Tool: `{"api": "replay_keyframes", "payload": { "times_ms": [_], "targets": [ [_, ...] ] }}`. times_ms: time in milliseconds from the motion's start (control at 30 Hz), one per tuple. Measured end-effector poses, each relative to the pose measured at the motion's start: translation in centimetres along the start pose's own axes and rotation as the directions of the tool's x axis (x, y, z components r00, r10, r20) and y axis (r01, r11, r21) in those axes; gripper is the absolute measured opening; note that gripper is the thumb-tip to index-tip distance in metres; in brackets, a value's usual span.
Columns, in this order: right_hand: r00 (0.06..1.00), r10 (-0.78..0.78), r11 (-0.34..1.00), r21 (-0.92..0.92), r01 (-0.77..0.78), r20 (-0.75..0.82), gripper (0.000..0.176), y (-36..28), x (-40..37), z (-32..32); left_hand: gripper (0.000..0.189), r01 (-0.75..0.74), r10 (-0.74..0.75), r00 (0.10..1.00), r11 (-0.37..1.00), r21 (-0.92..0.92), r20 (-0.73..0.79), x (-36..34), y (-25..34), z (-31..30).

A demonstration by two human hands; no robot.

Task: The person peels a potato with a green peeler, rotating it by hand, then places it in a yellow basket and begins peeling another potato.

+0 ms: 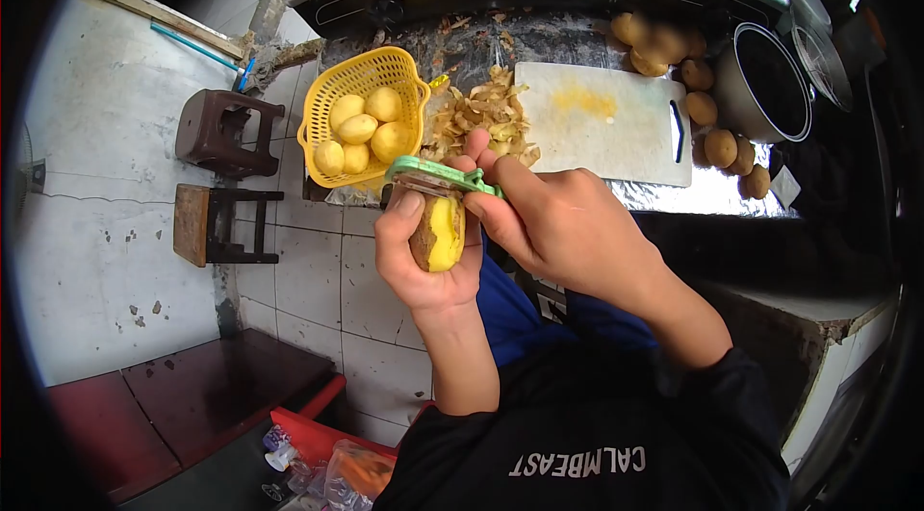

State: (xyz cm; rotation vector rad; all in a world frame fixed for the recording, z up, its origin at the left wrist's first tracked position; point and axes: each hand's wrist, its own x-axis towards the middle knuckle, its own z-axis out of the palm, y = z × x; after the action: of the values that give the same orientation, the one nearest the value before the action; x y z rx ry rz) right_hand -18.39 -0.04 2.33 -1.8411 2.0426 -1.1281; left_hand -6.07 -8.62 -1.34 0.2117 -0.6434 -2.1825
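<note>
Right now my left hand (pixel 423 261) clamps the half-peeled potato (pixel 441 234), firm, light and probably slippery on its bare yellow flesh, so best gripped on the skin side, while my right hand (pixel 563 222) pinches the green peeler (pixel 443 174) atop it.

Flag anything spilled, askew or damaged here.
Nothing damaged. Loose peels lie heaped on the counter between the yellow basket and the cutting board, which carries a yellow smear. Left hand grips a half-peeled potato, right hand the green peeler: nothing askew there.
</note>
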Motion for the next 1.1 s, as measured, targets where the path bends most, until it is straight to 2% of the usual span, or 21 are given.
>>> {"api": "replay_keyframes", "payload": {
  "times_ms": [100,167,200,267,300,333,367,433,467,500,600,633,700,733,767,833,900,967,1000,1033,1100],
  "targets": [
    [0.995,0.097,0.994,0.044,-0.098,0.028,0.025,0.7,0.8,0.7,0.054,0.033,-0.034,0.999,0.999,0.038,0.003,1.7,-0.7,-1.2],
    [0.991,0.133,0.989,0.055,-0.134,0.022,0.025,1.5,1.6,1.0,0.06,0.004,0.003,0.992,0.998,-0.057,0.128,2.7,-1.4,-2.0],
    [0.986,0.163,0.985,0.047,-0.165,0.034,0.025,1.9,1.9,1.3,0.07,-0.026,0.021,0.994,0.998,0.05,0.108,3.1,-1.6,-2.1],
    [0.978,0.201,0.978,0.042,-0.204,0.058,0.025,2.8,2.4,1.9,0.078,0.001,-0.016,0.993,0.992,0.128,0.117,4.0,-1.3,-2.1],
    [0.976,0.212,0.97,0.108,-0.216,0.047,0.026,3.2,2.7,2.1,0.086,0.017,-0.045,0.99,0.979,0.202,0.132,4.4,-1.3,-2.2],
    [0.975,0.22,0.96,0.172,-0.222,0.032,0.026,3.7,3.1,2.2,0.092,0.005,-0.024,0.993,0.987,0.159,0.116,4.9,-1.6,-2.4],
    [0.974,0.225,0.958,0.175,-0.228,0.038,0.026,4.2,3.4,2.2,0.092,0.01,-0.028,0.994,0.987,0.159,0.108,5.2,-1.8,-2.8],
    [0.954,0.294,0.909,0.295,-0.295,0.05,0.03,5.1,4.2,1.9,0.083,0.009,-0.006,0.999,0.999,-0.052,0.045,5.8,-2.2,-3.3],
    [0.927,0.366,0.856,0.362,-0.369,0.079,0.031,5.4,4.6,1.7,0.081,-0.03,0.03,0.999,0.999,0.012,0.033,5.9,-2.5,-3.8],
    [0.925,0.37,0.852,0.365,-0.375,0.087,0.031,5.6,4.8,1.7,0.081,-0.027,0.027,0.999,1.0,0.013,0.024,6.1,-2.6,-3.9],
    [0.918,0.335,0.767,0.505,-0.396,0.21,0.039,6.2,4.7,2.0,0.075,-0.112,0.117,0.993,0.962,0.249,-0.006,6.5,-2.9,-3.7],
    [0.916,0.34,0.764,0.505,-0.402,0.215,0.039,6.2,4.4,2.7,0.075,-0.106,0.113,0.994,0.963,0.249,-0.013,6.6,-3.0,-3.9],
    [0.922,0.357,0.682,0.633,-0.366,0.149,0.036,6.3,3.8,4.6,0.073,-0.104,0.111,0.994,0.96,0.261,-0.012,6.8,-3.2,-4.0],
    [0.91,0.408,0.588,0.741,-0.326,0.076,0.03,6.3,3.7,5.6,0.072,-0.103,0.11,0.994,0.981,0.166,-0.03,6.7,-3.4,-4.4],
    [0.911,0.406,0.588,0.742,-0.322,0.074,0.03,6.5,3.6,6.2,0.072,-0.105,0.111,0.993,0.98,0.168,-0.027,6.6,-3.4,-4.6],
    [0.896,0.437,0.56,0.803,-0.203,-0.078,0.025,6.7,3.5,6.7,0.071,-0.094,0.099,0.993,0.993,0.064,-0.067,6.5,-3.2,-4.9],
    [0.909,0.417,0.606,0.75,-0.265,-0.016,0.023,6.8,3.3,5.0,0.065,-0.1,0.1,0.994,0.995,-0.012,-0.033,6.3,-2.9,-5.1],
    [0.905,0.425,0.822,0.425,-0.379,-0.014,0.023,6.4,3.3,3.4,0.059,-0.146,0.141,0.989,0.985,-0.097,-0.053,5.9,-2.6,-4.8],
    [0.932,0.36,0.898,0.279,-0.339,-0.027,0.024,6.5,3.3,2.6,0.047,-0.16,0.15,0.986,0.974,-0.157,-0.077,5.8,-2.4,-4.6],
    [0.936,0.349,0.903,0.279,-0.327,-0.033,0.024,6.5,3.3,2.5,0.047,-0.168,0.159,0.985,0.973,-0.157,-0.068,5.7,-2.3,-4.7],
    [0.956,0.248,0.964,0.137,-0.228,-0.158,0.022,6.6,3.0,2.8,0.04,-0.193,0.188,0.981,0.96,-0.201,-0.047,5.3,-2.0,-4.8]
  ]
}}
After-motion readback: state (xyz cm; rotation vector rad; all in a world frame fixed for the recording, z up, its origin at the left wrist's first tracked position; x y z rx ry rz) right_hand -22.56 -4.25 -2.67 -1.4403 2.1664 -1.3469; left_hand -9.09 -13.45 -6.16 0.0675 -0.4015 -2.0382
